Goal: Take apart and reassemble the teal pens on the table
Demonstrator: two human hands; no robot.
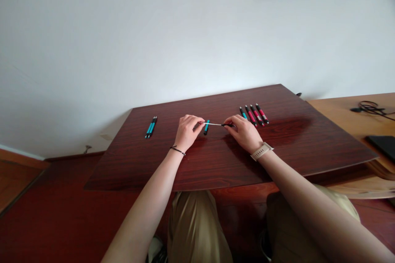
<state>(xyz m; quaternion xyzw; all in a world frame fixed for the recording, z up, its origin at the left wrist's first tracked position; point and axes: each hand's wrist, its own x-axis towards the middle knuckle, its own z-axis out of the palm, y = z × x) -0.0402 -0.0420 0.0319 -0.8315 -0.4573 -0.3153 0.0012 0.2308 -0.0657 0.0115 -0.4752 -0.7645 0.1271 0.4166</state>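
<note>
Over the middle of the dark red-brown table (197,168), my left hand (187,130) pinches one end of a thin white pen refill (212,123). The other end of the refill runs into a black pen part (227,125), which my right hand (243,131) grips between thumb and fingers. Just behind the refill, a teal and black pen barrel (206,127) lies on the tabletop, apart from both hands. Much of the black part is hidden by my right fingers.
Two teal pens (151,127) lie side by side at the left. Beyond my right hand is a row with a teal pen (242,112) and several pink pens (257,114). A wooden desk (336,109) at the right holds a black cable (370,108) and a dark flat object (382,148).
</note>
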